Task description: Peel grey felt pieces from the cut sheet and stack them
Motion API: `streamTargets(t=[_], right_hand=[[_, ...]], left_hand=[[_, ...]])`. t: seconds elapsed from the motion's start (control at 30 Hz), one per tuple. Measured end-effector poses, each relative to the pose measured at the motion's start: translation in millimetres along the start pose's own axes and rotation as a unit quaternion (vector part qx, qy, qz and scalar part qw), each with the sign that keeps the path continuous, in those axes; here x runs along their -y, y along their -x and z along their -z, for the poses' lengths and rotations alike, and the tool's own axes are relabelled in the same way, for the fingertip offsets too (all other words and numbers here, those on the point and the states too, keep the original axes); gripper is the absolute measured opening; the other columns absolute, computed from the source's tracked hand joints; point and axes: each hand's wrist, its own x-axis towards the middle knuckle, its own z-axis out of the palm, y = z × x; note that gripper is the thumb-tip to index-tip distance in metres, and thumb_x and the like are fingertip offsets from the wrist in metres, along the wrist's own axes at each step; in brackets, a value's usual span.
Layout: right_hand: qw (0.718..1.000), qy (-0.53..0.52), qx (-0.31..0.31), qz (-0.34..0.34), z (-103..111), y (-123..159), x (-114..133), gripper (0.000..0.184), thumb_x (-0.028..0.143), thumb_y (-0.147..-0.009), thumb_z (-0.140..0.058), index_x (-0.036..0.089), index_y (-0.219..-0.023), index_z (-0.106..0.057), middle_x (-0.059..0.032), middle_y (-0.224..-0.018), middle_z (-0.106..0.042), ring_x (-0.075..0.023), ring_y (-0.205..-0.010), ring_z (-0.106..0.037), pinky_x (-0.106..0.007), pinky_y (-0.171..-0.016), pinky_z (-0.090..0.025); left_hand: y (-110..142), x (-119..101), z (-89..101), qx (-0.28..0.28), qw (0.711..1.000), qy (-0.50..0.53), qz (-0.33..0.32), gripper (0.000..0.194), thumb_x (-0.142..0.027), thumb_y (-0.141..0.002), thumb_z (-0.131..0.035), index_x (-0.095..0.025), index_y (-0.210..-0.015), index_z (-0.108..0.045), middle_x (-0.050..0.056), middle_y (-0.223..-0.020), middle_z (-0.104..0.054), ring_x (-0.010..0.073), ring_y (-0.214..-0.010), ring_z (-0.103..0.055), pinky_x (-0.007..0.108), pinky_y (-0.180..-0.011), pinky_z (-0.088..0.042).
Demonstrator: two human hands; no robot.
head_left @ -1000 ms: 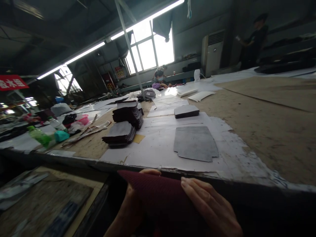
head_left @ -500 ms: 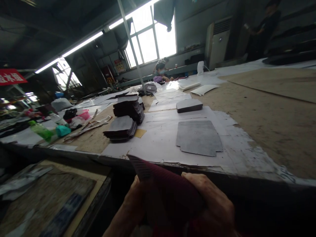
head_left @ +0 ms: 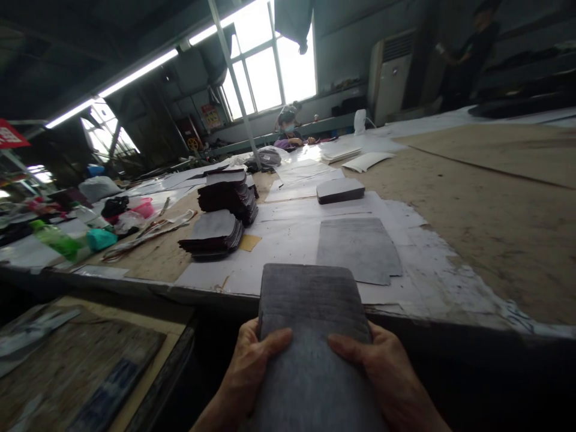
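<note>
A stack of grey cut sheets (head_left: 315, 306) is held in front of me at the table's near edge, its grey face turned up. My left hand (head_left: 258, 354) grips its left side, thumb on top. On the right side my right hand (head_left: 375, 360) holds it the same way. The lower end of the stack runs out of the picture. Just beyond lies a single grey sheet (head_left: 360, 249) with notched corners, partly covered by the stack. A smaller pile of grey pieces (head_left: 341, 190) sits behind that sheet.
Dark stacks of cut pieces (head_left: 213, 231) stand to the left, beside a yellow scrap (head_left: 249, 242). Farther left are a green bottle (head_left: 56, 240) and a teal bag (head_left: 101, 238). A lower board (head_left: 90, 360) is at bottom left. A person (head_left: 290, 132) sits across the table; another stands far right.
The stack, earlier tilted on edge with its dark red side showing, now lies flatter with its grey face up. Both hands have turned with it. The view has shifted slightly.
</note>
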Motion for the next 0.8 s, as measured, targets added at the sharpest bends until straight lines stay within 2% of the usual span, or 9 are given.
streamTargets(t=[0.07, 0.13, 0.3, 0.4, 0.6, 0.8], right_hand=[[0.997, -0.067, 0.016, -0.027, 0, -1, -1, 0.033, 0.027, -0.054, -0.077, 0.016, -0.084, -0.067, -0.0057, -0.075, -0.071, -0.0236, -0.063, -0.065, -0.037, -0.063, -0.052], [0.994, -0.101, 0.022, -0.035, 0, -3, -2, 0.035, 0.027, -0.054, -0.077, 0.015, -0.086, -0.067, -0.0061, -0.075, -0.071, -0.0232, -0.065, -0.066, -0.036, -0.065, -0.052], [0.993, -0.103, 0.018, -0.049, 0, -5, -3, 0.035, 0.034, -0.061, -0.075, 0.013, -0.088, -0.067, -0.0081, -0.075, -0.071, -0.0227, -0.066, -0.066, -0.034, -0.065, -0.052], [0.993, -0.105, 0.011, -0.05, 0, -6, -4, 0.033, 0.035, -0.062, -0.074, 0.012, -0.085, -0.068, -0.0082, -0.073, -0.07, -0.0224, -0.065, -0.066, -0.033, -0.063, -0.052], [0.998, -0.045, -0.053, -0.011, 0, -7, -6, 0.041, 0.042, -0.059, -0.075, 0.016, -0.089, -0.066, -0.0046, -0.071, -0.07, -0.0235, -0.063, -0.065, -0.034, -0.059, -0.053], [0.987, 0.098, -0.107, 0.065, 3, -9, -5, 0.039, 0.048, -0.06, -0.071, 0.017, -0.082, -0.066, -0.0031, -0.071, -0.07, -0.0217, -0.062, -0.064, -0.028, -0.054, -0.051]], left_hand=[[1, -3, -0.5, 0.032, 0.999, -0.027, -0.02, 0.031, -0.029, -0.06, -0.076, -0.011, -0.081, -0.065, 0.006, -0.071, -0.069, 0.0159, -0.059, -0.062, 0.027, -0.056, -0.049], [1, -5, -0.4, 0.036, 0.999, -0.019, -0.014, 0.031, -0.03, -0.059, -0.077, -0.009, -0.078, -0.066, 0.007, -0.068, -0.07, 0.0168, -0.057, -0.062, 0.027, -0.055, -0.05], [-1, 1, 0.2, -0.013, 1.0, 0.015, 0.014, 0.037, -0.029, -0.051, -0.081, -0.01, -0.079, -0.065, 0.007, -0.067, -0.07, 0.0192, -0.057, -0.063, 0.03, -0.055, -0.051], [-4, 5, -0.6, -0.01, 0.999, 0.027, 0.015, 0.036, -0.029, -0.051, -0.081, -0.01, -0.078, -0.065, 0.007, -0.068, -0.071, 0.0195, -0.057, -0.064, 0.031, -0.056, -0.052], [-8, 7, -2.8, 0.021, 0.998, 0.046, 0.03, 0.037, -0.029, -0.049, -0.082, -0.011, -0.076, -0.066, 0.007, -0.067, -0.071, 0.0199, -0.057, -0.064, 0.031, -0.056, -0.052], [-10, 8, -6.5, 0.018, 1.0, 0.002, 0.013, 0.036, -0.033, -0.054, -0.08, -0.01, -0.079, -0.067, 0.008, -0.07, -0.071, 0.0207, -0.063, -0.065, 0.03, -0.059, -0.052]])
